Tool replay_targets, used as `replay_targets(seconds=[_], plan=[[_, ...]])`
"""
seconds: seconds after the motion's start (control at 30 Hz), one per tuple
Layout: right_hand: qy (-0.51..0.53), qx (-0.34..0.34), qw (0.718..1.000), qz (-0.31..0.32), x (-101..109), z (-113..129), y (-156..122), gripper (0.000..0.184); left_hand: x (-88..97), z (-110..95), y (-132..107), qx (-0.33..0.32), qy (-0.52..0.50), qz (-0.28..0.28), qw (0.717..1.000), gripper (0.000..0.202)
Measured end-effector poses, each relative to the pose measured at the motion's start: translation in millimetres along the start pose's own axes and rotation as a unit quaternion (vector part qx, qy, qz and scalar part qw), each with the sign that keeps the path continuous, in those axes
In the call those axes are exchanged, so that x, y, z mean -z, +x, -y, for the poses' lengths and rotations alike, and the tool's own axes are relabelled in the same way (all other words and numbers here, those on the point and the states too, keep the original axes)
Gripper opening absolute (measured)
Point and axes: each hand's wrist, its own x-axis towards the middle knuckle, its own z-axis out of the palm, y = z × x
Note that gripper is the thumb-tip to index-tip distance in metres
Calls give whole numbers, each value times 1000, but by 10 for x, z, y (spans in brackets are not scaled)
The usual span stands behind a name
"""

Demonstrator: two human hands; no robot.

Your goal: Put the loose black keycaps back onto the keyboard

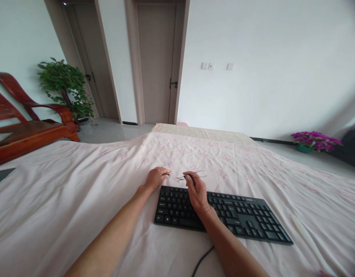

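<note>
My left hand (157, 177) is closed, with a small dark piece (168, 175) pinched at its fingertips; it looks like a keycap, but too little of it shows to be certain. My right hand (197, 192) grips a wire keycap puller (180, 178) by its dark middle, and thin metal wires stick out on both sides of the fingers. The wire ends on the left point toward my left hand, a short gap away. Below both hands lies a black keyboard (248, 220). My right hand and forearm cover part of its keys.
A pink flowered cloth (114, 227) with folds covers the surface under the keyboard. A black cable (202, 261) runs toward me. The corner of a dark flat object (1, 176) shows at left. Beyond are a wooden bench (35, 127), a green plant (63, 84) and purple flowers (315, 140).
</note>
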Motion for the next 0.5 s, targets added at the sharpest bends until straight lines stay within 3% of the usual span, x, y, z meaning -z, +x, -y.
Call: replay_targets(seconds=[0.3, 0.5], plan=[[-24, 20, 999, 35, -2, 16, -19, 22, -48, 108, -34, 24, -81, -16, 996, 36], [-4, 23, 998, 57, 10, 63, -24, 24, -5, 78, -115, 26, -68, -32, 997, 25]])
